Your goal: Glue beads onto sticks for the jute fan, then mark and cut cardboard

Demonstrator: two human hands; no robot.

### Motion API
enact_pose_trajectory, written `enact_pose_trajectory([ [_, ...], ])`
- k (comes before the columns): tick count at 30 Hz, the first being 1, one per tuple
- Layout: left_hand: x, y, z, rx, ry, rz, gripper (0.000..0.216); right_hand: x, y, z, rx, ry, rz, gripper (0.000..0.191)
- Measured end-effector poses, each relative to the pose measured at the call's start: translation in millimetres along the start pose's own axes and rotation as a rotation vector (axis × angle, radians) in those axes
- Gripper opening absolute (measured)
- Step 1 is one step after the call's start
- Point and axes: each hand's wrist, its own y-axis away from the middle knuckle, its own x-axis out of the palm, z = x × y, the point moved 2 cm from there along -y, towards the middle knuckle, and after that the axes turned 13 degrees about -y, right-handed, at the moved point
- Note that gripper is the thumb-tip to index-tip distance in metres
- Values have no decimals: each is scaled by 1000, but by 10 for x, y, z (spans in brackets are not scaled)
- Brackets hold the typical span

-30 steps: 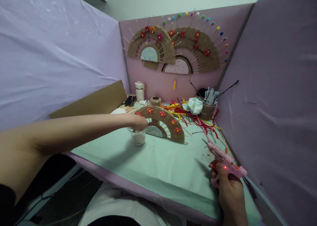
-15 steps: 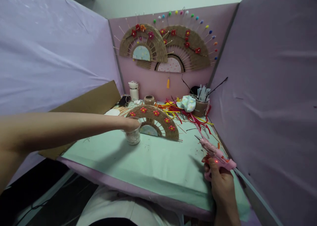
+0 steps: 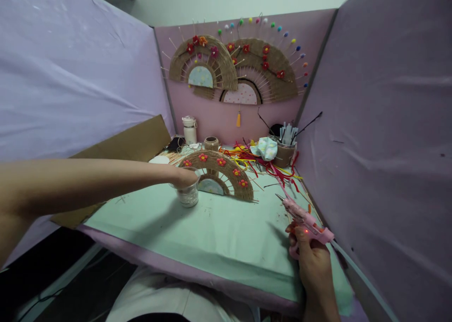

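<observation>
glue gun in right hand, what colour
The glue gun is mostly pink, as the head view shows.

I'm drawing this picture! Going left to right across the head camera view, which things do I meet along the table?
Brown cardboard sheet → clear plastic cup → twine fan with red flowers → crumpled patterned cloth → pink glue gun in the right hand.

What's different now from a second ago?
Mostly the view: everything sits a bit further left in the picture, as if the head turned. I see nothing newly grabbed or let go. The left hand is still in the clear cup, the right hand still holds the pink glue gun, and the flowered fan stayed put.
</observation>
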Motion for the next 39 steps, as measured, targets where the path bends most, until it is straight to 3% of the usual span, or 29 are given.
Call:
enact_pose_trajectory([
  [8,-249,94,-53,-15,-85,208,25,-40,-15,-71,-12,-10,22,57],
  [13,-317,152,-13,-162,110,290,21,-49,-25,-85,-5,1,19,59],
  [17,-386,215,6,-174,141,284,19,-52,-26,-100,-10,-7,20,57],
  [22,-449,262,53,-104,80,188,13,-50,-21,-95,-20,7,33,54],
  [26,-621,334,110,-145,160,98,9,-23,-2,-34,-19,4,15,57],
  [31,-915,575,-193,-109,494,-288,13,5,16,14,-21,22,16,57],
  [34,-724,579,-615,5,858,-382,18,-2,2,-22,-40,-1,25,55],
  [37,-222,325,-1075,149,1241,-304,20,-12,-20,-68,-34,-19,38,55],
  [39,156,65,-1327,138,1490,-211,24,-16,-28,-82,-31,-22,46,55],
])
